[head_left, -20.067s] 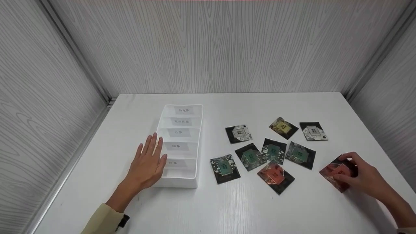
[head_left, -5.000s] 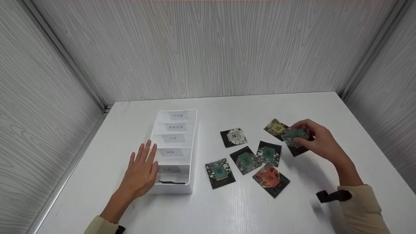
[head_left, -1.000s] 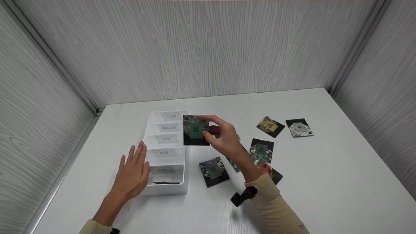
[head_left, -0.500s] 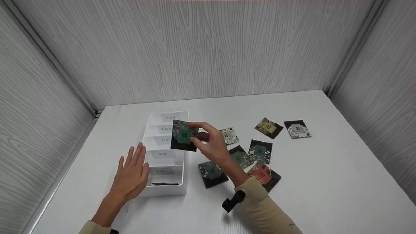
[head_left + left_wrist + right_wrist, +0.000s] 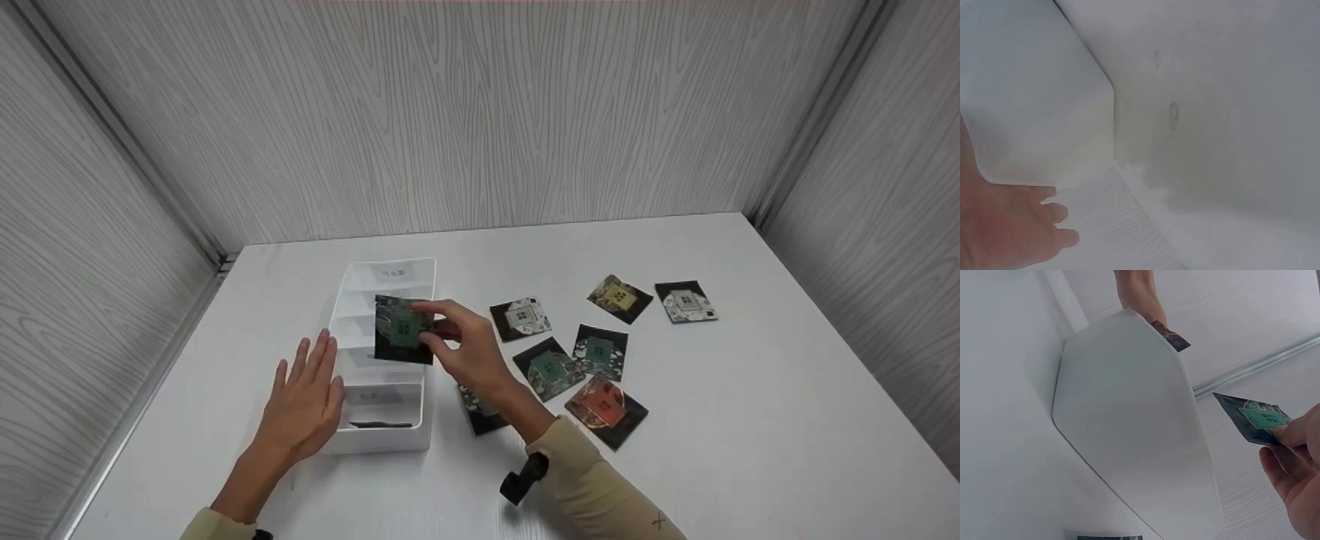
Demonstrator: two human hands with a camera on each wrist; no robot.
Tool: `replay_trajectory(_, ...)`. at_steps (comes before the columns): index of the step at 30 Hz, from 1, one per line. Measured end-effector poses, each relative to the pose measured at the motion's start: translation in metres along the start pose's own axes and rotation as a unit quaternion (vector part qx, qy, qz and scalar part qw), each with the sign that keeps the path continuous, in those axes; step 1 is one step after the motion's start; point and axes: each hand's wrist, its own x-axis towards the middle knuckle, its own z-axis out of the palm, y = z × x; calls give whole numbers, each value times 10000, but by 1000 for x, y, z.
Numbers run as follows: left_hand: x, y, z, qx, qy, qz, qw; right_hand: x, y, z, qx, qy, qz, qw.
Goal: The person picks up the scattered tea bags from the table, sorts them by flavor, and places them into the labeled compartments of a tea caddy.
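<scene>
Fingers (image 5: 330,356) of the left hand (image 5: 300,409) stretch straight, slightly spread, along the left wall of a white divided box (image 5: 382,441). To their right, a green-labelled packet (image 5: 400,330) juts left from the right hand (image 5: 474,352), above the box; the right hand's fingers pinch its right side, thumb on the labelled face. Farther right, a white-labelled packet (image 5: 521,319) and a red-labelled packet (image 5: 606,409) lie on the surface (image 5: 765,420).

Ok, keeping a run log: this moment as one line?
right hand: holds green packet over box; left hand: beside box; more packets: on table
</scene>
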Motion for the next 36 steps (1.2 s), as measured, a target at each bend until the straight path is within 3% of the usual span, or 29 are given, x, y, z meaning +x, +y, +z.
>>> replay_trajectory(14,3,1,1,-26,42,-5,10000,-4,1,9,-470,-319,-76,9984)
replay_trajectory(36,1,2,1,20,53,-60,10000,-7,7,8,-262,-559,78,9981)
